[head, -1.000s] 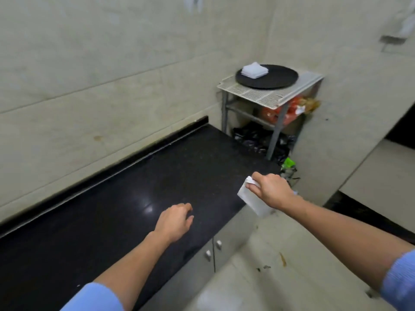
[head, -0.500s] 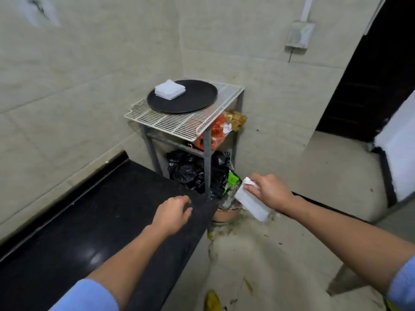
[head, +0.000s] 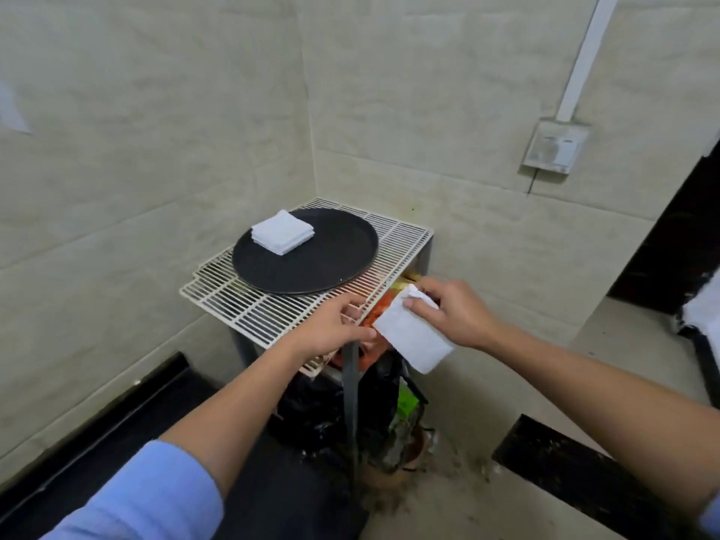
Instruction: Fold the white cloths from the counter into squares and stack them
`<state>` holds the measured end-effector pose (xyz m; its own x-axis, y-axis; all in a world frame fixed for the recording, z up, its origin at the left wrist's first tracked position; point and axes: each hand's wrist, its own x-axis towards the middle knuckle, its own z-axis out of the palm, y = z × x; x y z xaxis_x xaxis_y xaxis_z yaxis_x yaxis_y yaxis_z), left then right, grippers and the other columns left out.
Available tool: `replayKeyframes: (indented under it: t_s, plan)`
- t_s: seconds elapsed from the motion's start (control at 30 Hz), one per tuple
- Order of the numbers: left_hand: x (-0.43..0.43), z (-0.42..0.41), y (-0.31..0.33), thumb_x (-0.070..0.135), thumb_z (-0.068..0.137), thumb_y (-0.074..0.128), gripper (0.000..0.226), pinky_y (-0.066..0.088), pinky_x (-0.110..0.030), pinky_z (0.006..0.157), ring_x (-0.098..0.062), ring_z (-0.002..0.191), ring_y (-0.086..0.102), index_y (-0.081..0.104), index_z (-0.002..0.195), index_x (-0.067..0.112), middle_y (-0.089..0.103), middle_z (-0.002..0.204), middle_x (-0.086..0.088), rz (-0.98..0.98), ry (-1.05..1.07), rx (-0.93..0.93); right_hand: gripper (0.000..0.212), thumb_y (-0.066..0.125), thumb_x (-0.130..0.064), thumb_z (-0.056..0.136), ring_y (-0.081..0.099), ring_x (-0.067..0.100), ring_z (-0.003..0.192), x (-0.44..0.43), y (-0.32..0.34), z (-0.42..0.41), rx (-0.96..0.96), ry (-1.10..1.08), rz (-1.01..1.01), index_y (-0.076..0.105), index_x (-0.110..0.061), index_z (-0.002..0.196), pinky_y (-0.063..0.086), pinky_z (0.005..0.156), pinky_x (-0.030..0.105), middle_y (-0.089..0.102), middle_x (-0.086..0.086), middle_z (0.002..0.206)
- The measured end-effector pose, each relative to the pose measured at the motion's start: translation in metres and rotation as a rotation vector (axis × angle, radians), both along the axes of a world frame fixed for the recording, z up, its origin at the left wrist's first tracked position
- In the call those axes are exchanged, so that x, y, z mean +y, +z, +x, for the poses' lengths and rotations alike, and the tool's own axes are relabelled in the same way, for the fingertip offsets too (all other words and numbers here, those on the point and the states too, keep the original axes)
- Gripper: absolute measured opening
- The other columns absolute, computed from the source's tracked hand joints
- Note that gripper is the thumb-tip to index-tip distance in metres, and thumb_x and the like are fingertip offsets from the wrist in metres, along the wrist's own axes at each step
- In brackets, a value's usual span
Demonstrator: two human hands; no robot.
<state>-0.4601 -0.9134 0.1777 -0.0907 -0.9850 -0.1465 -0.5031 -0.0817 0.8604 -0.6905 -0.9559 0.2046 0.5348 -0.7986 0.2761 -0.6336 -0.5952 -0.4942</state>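
Observation:
My right hand (head: 452,311) pinches a folded white cloth (head: 415,341) by its upper corner, in the air just off the front right corner of the wire rack (head: 269,311). The cloth hangs flat as a small square. My left hand (head: 331,331) reaches beside it, fingertips at the cloth's left edge, over the rack's front edge. A stack of folded white cloths (head: 282,231) lies on the far left part of a round black tray (head: 323,267) on top of the rack. The black counter (head: 163,418) runs along the wall at lower left.
Under the rack sit black bags (head: 311,415), a red bag (head: 374,317) and a green packet (head: 407,399). A wall socket box (head: 555,148) hangs at right. A dark doorway (head: 678,243) opens at far right. Debris litters the floor by the rack's leg.
The view has swung from the counter to the rack, now much closer. My right hand carried the folded cloth up to the rack's corner, and my left hand left the counter and came beside it.

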Motion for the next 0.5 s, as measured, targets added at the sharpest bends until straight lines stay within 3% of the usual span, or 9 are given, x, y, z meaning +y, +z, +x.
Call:
replayKeyframes:
  t_s: [0.1, 0.23, 0.3, 0.43, 0.5]
  plan:
    - [-0.038, -0.01, -0.003, 0.019, 0.077, 0.077, 0.057, 0.05, -0.027, 0.072, -0.015, 0.092, 0.062, 0.05, 0.127, 0.018, 0.06, 0.11, -0.002, 0.126, 0.009, 0.161, 0.026, 0.053, -0.049, 0.09, 0.057, 0.012, 0.07, -0.05, -0.003, 0.008, -0.03, 0.099, 0.006, 0.06, -0.025, 0.084, 0.046, 0.063, 0.04, 0.062, -0.007, 0.077]
    - [-0.086, -0.018, -0.004, 0.012, 0.084, 0.07, 0.023, 0.055, -0.033, 0.078, -0.016, 0.082, 0.063, 0.062, 0.102, 0.0, 0.065, 0.094, -0.008, 0.158, 0.125, 0.317, 0.015, 0.056, -0.045, 0.088, 0.056, 0.012, 0.071, -0.121, -0.008, 0.016, -0.126, 0.218, 0.066, 0.056, -0.031, 0.083, 0.046, 0.065, 0.04, 0.058, -0.01, 0.075]
    - [-0.106, -0.019, -0.002, 0.007, 0.086, 0.066, 0.009, 0.056, -0.034, 0.08, -0.019, 0.082, 0.065, 0.062, 0.092, 0.001, 0.065, 0.089, -0.009, 0.146, 0.222, 0.437, 0.017, 0.057, -0.043, 0.089, 0.058, 0.014, 0.073, -0.155, -0.007, 0.018, -0.179, 0.257, 0.098, 0.058, -0.027, 0.084, 0.047, 0.067, 0.039, 0.061, -0.007, 0.078]
    - [-0.125, -0.017, 0.005, 0.007, 0.087, 0.064, 0.027, 0.056, -0.039, 0.085, -0.024, 0.088, 0.066, 0.059, 0.111, -0.004, 0.067, 0.099, -0.017, 0.124, 0.443, 0.674, 0.02, 0.059, -0.04, 0.091, 0.063, 0.019, 0.075, -0.209, 0.0, 0.037, -0.242, 0.327, 0.189, 0.06, -0.021, 0.086, 0.05, 0.066, 0.043, 0.065, -0.001, 0.081]
    - [-0.128, -0.017, 0.009, 0.005, 0.088, 0.061, 0.027, 0.058, -0.038, 0.077, -0.022, 0.076, 0.067, 0.056, 0.114, 0.0, 0.067, 0.093, -0.017, 0.064, 0.586, 0.79, 0.02, 0.058, -0.041, 0.091, 0.064, 0.021, 0.073, -0.225, 0.003, 0.057, -0.273, 0.36, 0.23, 0.061, -0.022, 0.089, 0.051, 0.064, 0.044, 0.067, 0.001, 0.081]
